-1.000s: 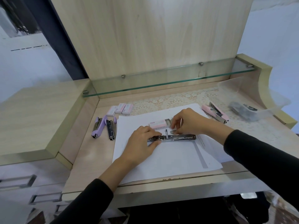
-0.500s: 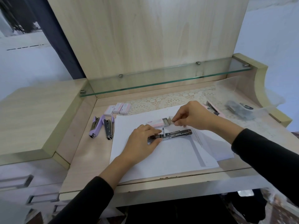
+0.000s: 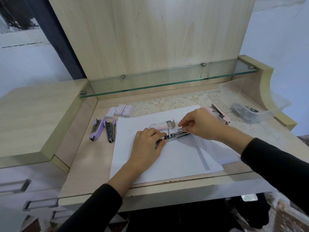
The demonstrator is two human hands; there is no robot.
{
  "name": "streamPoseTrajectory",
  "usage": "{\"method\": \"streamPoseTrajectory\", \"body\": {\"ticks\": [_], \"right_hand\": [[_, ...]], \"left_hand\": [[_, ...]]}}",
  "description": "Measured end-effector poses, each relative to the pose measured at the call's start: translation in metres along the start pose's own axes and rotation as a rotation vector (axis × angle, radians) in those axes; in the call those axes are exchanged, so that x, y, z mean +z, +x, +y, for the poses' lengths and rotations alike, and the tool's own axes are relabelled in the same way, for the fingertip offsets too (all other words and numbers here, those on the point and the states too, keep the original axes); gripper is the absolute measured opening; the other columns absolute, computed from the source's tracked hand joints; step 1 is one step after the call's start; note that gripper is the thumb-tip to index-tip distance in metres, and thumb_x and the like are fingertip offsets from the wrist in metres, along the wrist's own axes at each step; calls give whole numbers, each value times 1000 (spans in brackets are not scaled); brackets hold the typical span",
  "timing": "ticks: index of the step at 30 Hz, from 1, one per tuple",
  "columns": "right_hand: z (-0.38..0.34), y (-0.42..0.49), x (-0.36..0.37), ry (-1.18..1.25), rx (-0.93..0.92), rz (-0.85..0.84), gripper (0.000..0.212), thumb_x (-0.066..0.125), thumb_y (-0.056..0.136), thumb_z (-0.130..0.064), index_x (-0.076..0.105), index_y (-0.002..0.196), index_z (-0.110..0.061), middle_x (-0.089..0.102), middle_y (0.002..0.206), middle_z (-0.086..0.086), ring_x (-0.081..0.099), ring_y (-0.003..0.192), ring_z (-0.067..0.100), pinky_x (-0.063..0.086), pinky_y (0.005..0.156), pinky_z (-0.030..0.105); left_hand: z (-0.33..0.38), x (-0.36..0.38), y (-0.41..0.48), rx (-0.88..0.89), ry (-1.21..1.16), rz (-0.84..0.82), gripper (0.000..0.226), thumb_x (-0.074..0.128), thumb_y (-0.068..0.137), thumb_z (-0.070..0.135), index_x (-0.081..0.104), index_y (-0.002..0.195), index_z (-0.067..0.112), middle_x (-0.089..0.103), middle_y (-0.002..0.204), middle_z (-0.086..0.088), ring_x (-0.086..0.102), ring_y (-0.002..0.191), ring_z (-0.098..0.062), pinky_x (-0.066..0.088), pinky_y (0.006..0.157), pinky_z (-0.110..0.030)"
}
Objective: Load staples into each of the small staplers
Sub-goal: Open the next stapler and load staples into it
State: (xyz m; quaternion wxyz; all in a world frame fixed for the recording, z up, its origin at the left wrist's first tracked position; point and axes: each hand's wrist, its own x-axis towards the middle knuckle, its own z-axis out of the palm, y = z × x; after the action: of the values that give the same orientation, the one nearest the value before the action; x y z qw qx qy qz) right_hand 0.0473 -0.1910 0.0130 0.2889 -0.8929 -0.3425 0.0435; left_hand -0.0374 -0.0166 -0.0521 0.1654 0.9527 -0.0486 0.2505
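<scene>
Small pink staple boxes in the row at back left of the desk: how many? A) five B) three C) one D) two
B: three small pink cardboard staple boxes lie side by side in that row, just behind the two purple plastic staplers.

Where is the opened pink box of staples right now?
In the head view, the opened pink cardboard staple box lies mid-desk on the white paper sheet, just behind the opened silver stapler.
</scene>
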Motion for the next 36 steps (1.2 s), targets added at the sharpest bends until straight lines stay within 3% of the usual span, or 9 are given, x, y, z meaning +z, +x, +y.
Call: {"method": "streamPoseTrajectory", "body": {"ticks": [3, 7, 16, 23, 27, 32, 36], "right_hand": [[-2, 0, 4, -29, -31, -34, 17, 62, 80, -3, 72, 91, -11, 69, 89, 1, 54, 76, 12, 37, 61, 8], [0, 1, 12, -65, -77, -19, 14, 63, 80, -6, 71, 85, -16, 67, 89, 1, 48, 81, 13, 38, 72, 23], [7, 2, 18, -90, -91, -1, 12, 63, 82, -8, 71, 86, -16, 53, 82, -6, 41, 84, 12, 31, 71, 20], [6, 5, 21, 41, -79, 4, 11, 65, 79, -4, 72, 84, -10, 59, 77, -6, 46, 72, 5, 35, 63, 4], [11, 7, 23, 66, -74, -1, 11, 67, 77, -4, 72, 83, -11, 59, 75, -10, 50, 75, 11, 35, 61, 5], [14, 6, 21, 159, -64, -4, 9, 69, 76, -6, 73, 80, -14, 59, 73, -18, 51, 70, 4, 38, 63, 6], [15, 5, 23, 141, -80, 1, 7, 71, 75, -9, 73, 80, -14, 56, 72, -18, 50, 69, 4, 38, 61, 7]], "left_hand": [[-1, 1, -1, 20, 40, 26, 32, 47, 79, 35, 72, 86, 16, 65, 75, 2, 60, 68, -20, 31, 69, -21], [-1, 1, -3, 9, 70, 6, 34, 47, 79, 36, 72, 89, 15, 66, 78, 1, 61, 69, -21, 28, 69, -23], [-1, 2, -3, -9, 20, -10, 22, 57, 78, 27, 72, 86, 14, 66, 75, -1, 61, 68, -24, 42, 65, -31], [-1, 2, -3, -6, 22, -9, 18, 63, 74, 22, 72, 86, 12, 66, 75, -2, 62, 67, -25, 46, 62, -33], [-2, 2, -3, 8, 16, -3, 27, 52, 79, 31, 72, 86, 14, 66, 75, -1, 61, 66, -24, 45, 63, -31], [-2, 2, -3, -16, 22, -8, 18, 63, 73, 22, 72, 85, 13, 66, 76, -2, 61, 67, -25, 41, 64, -30], [-2, 2, -2, -6, 16, -15, 25, 54, 80, 30, 72, 86, 13, 66, 76, -2, 61, 68, -25, 42, 65, -30]]}}
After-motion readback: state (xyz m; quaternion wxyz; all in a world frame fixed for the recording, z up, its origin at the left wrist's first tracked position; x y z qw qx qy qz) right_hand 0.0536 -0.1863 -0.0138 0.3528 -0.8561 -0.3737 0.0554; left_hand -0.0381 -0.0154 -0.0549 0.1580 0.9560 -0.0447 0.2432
